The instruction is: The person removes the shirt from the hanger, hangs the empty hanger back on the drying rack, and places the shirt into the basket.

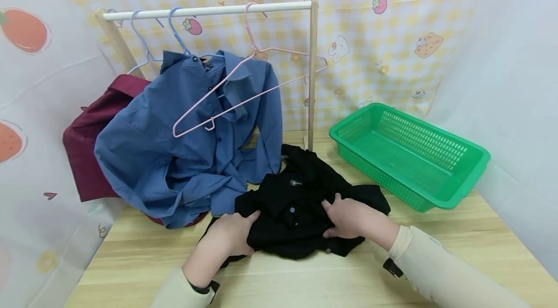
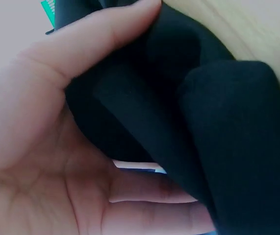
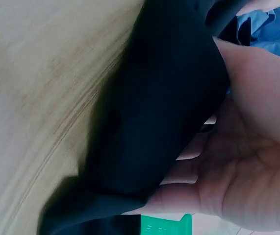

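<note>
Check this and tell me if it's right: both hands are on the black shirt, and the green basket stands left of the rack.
One thing is wrong: the green basket stands right of the rack, as the head view shows. The rest holds: the left hand and right hand are both on the black shirt.

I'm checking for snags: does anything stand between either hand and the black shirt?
Nothing visible does. The left hand and right hand hold the black shirt directly; the green basket stands off to the right.
</note>
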`<action>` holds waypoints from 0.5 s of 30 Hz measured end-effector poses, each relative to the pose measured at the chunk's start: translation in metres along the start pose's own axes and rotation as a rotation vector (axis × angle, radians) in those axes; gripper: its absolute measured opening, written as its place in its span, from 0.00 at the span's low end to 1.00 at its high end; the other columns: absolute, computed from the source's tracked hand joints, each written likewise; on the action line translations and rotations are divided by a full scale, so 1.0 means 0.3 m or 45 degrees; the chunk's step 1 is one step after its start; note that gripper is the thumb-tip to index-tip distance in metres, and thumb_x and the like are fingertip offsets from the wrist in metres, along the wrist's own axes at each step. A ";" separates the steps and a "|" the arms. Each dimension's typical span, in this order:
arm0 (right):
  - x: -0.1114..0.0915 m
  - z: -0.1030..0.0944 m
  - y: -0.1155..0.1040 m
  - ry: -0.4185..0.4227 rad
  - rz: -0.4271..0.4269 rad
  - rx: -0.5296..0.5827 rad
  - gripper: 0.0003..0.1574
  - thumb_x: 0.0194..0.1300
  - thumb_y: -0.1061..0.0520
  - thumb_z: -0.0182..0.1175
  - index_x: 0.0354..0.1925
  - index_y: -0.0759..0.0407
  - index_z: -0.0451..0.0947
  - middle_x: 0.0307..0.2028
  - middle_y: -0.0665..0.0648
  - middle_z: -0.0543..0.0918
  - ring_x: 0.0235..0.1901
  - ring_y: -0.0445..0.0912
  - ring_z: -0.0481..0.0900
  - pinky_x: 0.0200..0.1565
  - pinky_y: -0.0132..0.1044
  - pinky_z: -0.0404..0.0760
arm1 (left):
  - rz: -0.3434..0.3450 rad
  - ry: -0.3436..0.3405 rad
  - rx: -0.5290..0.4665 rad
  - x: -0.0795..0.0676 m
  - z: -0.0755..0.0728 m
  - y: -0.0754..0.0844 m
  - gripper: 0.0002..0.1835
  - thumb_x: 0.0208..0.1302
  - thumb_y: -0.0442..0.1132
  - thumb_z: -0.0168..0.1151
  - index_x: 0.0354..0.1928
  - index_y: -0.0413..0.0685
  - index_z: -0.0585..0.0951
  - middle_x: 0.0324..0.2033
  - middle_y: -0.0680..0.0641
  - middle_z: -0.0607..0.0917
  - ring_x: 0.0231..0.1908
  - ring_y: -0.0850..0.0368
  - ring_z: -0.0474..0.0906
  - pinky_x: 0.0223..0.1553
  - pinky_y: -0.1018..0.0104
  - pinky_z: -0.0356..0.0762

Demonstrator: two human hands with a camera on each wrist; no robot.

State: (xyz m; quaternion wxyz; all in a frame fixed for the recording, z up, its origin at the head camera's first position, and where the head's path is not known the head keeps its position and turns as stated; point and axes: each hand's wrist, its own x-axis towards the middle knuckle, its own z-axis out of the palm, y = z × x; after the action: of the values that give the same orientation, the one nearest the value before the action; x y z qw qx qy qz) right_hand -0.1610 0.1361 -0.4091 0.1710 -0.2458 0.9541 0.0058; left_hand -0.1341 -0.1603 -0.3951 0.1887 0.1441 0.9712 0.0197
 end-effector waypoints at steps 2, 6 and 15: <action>0.004 -0.003 0.007 0.003 -0.024 0.005 0.50 0.69 0.41 0.72 0.75 0.68 0.68 0.68 0.85 0.72 0.56 0.73 0.84 0.61 0.59 0.84 | 0.006 0.022 0.000 -0.001 0.003 0.001 0.48 0.52 0.48 0.85 0.76 0.52 0.74 0.48 0.35 0.88 0.52 0.34 0.85 0.62 0.42 0.80; 0.007 0.001 0.018 0.069 -0.074 -0.021 0.38 0.70 0.50 0.71 0.70 0.68 0.74 0.57 0.77 0.83 0.50 0.65 0.88 0.54 0.55 0.87 | 0.006 0.043 0.012 0.002 0.007 0.002 0.44 0.55 0.42 0.82 0.75 0.52 0.75 0.45 0.36 0.88 0.48 0.35 0.85 0.59 0.43 0.81; 0.009 0.028 0.044 0.289 -0.158 -0.089 0.20 0.69 0.62 0.68 0.57 0.66 0.81 0.34 0.63 0.87 0.36 0.55 0.87 0.37 0.47 0.88 | -0.058 0.060 -0.010 0.001 0.015 0.007 0.38 0.64 0.30 0.71 0.76 0.57 0.75 0.26 0.42 0.80 0.26 0.47 0.76 0.29 0.56 0.74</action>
State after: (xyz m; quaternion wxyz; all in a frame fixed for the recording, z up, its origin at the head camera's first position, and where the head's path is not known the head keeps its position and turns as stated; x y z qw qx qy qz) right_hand -0.1666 0.1473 -0.4189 0.0536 -0.3091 0.9495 0.0005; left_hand -0.1321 -0.1585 -0.3992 0.1669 0.1209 0.9783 0.0228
